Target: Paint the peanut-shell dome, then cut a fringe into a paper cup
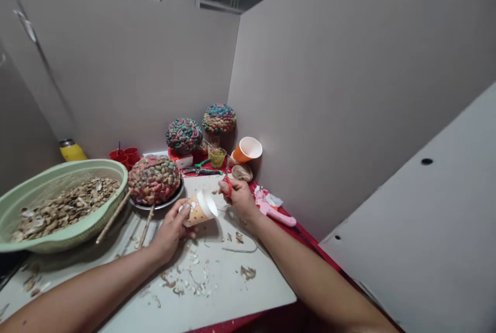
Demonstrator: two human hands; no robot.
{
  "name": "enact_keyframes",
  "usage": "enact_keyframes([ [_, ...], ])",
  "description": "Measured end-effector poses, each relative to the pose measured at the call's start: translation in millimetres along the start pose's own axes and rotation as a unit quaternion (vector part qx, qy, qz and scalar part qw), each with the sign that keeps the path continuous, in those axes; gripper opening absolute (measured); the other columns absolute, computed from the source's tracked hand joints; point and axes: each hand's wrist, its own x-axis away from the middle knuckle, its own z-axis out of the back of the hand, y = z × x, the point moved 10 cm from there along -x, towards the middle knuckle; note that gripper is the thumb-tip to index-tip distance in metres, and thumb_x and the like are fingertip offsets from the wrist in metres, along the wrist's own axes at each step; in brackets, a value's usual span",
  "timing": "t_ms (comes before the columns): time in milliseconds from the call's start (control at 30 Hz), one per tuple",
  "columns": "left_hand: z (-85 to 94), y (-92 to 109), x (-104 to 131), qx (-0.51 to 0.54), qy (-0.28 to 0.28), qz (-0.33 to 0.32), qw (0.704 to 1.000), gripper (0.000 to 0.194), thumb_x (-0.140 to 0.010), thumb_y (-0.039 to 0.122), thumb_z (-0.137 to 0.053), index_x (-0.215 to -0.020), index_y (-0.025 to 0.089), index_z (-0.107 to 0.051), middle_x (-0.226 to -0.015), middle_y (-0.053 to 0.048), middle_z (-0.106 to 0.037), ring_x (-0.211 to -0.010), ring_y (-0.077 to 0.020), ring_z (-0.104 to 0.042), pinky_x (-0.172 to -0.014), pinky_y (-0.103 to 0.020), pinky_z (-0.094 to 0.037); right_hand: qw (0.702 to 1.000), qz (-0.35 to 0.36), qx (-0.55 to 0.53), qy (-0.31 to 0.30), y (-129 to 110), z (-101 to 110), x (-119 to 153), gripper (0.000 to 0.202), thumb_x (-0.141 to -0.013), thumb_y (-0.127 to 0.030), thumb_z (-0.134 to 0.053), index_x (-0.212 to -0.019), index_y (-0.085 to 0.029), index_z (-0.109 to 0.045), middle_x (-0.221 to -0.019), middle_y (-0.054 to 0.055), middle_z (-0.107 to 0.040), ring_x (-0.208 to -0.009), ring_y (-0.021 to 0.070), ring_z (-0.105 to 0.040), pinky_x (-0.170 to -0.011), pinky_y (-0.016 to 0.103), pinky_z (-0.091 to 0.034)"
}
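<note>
My left hand (173, 231) is wrapped around a paper cup (198, 209) with a tan printed side. The cup lies tilted, its white mouth turned to the right. A little to the right, my right hand (239, 200) grips small scissors with red handles (228, 186), blades pointing up and away from me. The scissors are apart from the cup. Below both hands, broken shell bits (199, 287) are scattered over the white board (232, 312). Left of the cup, a ball covered in shells (155, 179) rests on a metal dish (165, 204), with sticks leaning near it.
A green basket (124, 188) of shells stands at the left. Two colourful shell-covered balls (184, 136) sit at the back, beside an orange cup (248, 149), a twine roll (242, 172) and pliers (205, 171). A pink glue gun (277, 213) lies along the right wall.
</note>
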Motion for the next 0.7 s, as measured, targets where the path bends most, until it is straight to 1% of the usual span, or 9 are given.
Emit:
enact_keyframes([
  [133,-0.7,0.4,-0.9,0.019,0.009,0.012,1.000,0.050,-0.082,0.052,-0.083,-0.113,0.019,-0.063,-0.081,0.000,-0.070,-0.062,-0.0143,-0.066,-0.049,-0.022,-0.057,1.000,0.001,0.001,-0.004,7.4,0.3,6.3,0.056,-0.071,-0.071,-0.079,-0.057,-0.019,-0.062,-0.042,-0.007,-0.044,-0.041,0.0074,-0.033,-0.042,0.023,-0.026],
  [367,-0.3,-4.0,2.6,0.034,0.021,0.043,0.998,0.055,-0.084,0.055,-0.081,-0.120,0.019,-0.061,-0.081,-0.001,-0.071,-0.060,-0.0146,-0.068,-0.049,-0.022,-0.058,0.997,-0.017,-0.020,-0.070,5.0,-12.2,17.3,0.056,-0.073,-0.068,-0.080,-0.054,-0.019,-0.062,-0.047,-0.005,-0.047,-0.046,0.0089,-0.038,-0.046,0.024,-0.034],
  [433,1.8,-4.1,3.8,0.040,0.030,0.044,0.998,0.053,-0.085,0.056,-0.080,-0.120,0.021,-0.060,-0.081,0.001,-0.070,-0.058,-0.0136,-0.067,-0.048,-0.021,-0.058,0.996,-0.022,-0.027,-0.082,0.1,-16.2,22.2,0.056,-0.074,-0.069,-0.079,-0.056,-0.018,-0.066,-0.048,-0.004,-0.048,-0.048,0.0097,-0.040,-0.047,0.024,-0.036],
  [533,3.0,-5.2,4.3,0.050,0.036,0.050,0.997,0.052,-0.085,0.056,-0.079,-0.119,0.022,-0.060,-0.081,0.001,-0.070,-0.057,-0.0132,-0.067,-0.047,-0.021,-0.058,0.994,-0.030,-0.032,-0.103,-8.5,-21.9,29.6,0.053,-0.072,-0.069,-0.080,-0.063,-0.017,-0.075,-0.051,-0.002,-0.053,-0.050,0.0102,-0.044,-0.050,0.025,-0.041],
  [633,0.4,-7.5,4.2,0.061,0.028,0.068,0.995,0.049,-0.088,0.054,-0.078,-0.120,0.021,-0.060,-0.081,0.000,-0.070,-0.058,-0.0135,-0.068,-0.049,-0.022,-0.059,0.992,-0.035,-0.033,-0.120,-12.9,-26.8,35.7,0.050,-0.070,-0.066,-0.083,-0.069,-0.017,-0.080,-0.058,0.000,-0.062,-0.051,0.0101,-0.047,-0.052,0.026,-0.044],
  [700,-2.2,-8.8,4.6,0.069,0.020,0.082,0.994,0.049,-0.089,0.052,-0.078,-0.121,0.020,-0.061,-0.083,-0.001,-0.071,-0.059,-0.0138,-0.068,-0.049,-0.022,-0.059,0.989,-0.044,-0.039,-0.135,-11.5,-30.8,38.8,0.050,-0.070,-0.066,-0.083,-0.073,-0.016,-0.081,-0.058,0.000,-0.063,-0.050,0.0099,-0.049,-0.051,0.026,-0.046],
])
